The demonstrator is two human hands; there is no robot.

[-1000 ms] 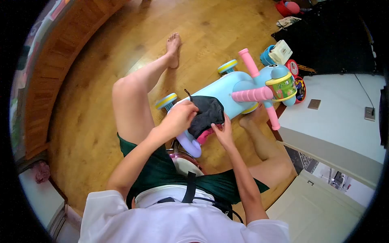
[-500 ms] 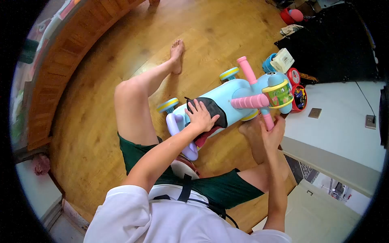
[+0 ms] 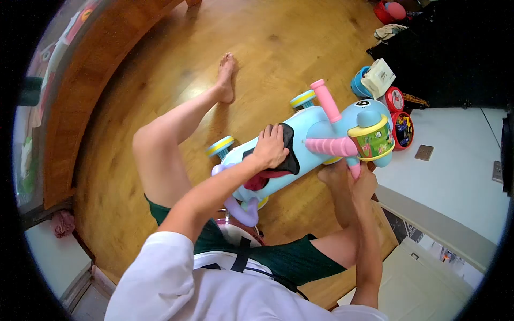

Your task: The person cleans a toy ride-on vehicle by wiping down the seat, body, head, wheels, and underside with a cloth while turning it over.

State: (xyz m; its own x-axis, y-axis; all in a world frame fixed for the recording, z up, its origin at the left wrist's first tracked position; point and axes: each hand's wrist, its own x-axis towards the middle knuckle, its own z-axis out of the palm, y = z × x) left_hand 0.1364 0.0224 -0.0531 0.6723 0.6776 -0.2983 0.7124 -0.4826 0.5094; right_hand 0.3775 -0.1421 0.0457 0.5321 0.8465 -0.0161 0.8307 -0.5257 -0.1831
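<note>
Closed the right hand (image 3: 365, 182) around the end of the lower pink handle (image 3: 354, 168), with fingers wrapped over it and the forearm crossing in front of the bent right leg (image 3: 340, 197). Laid the left hand (image 3: 271, 148) palm down on the black cloth (image 3: 289, 151), flat rather than gripping, with fingers stretched away from the body and the forearm slanting up from lower left. Showed dark red fabric (image 3: 257, 182) at the near edge of that cloth, below the wrist. Had both spread over the seat of the blue ride-on toy (image 3: 308, 127), upright on the wooden floor (image 3: 278, 64) between the legs. Ran lengthwise from the purple rear loop (image 3: 245, 214), close to the body, up and rightward to the head with its yellow-rimmed drum (image 3: 373, 140), pointing toward the white wall (image 3: 455, 160). Saw the right foot (image 3: 334, 174) just beside the toy's front, crowding the space below the handle, and the left foot (image 3: 227, 75) well apart on the far side. Met, just past the head, a red tub of small pieces (image 3: 403, 131), a red lid (image 3: 394, 99) and a blue bucket (image 3: 359, 81) beneath a white packet (image 3: 379, 76).
</note>
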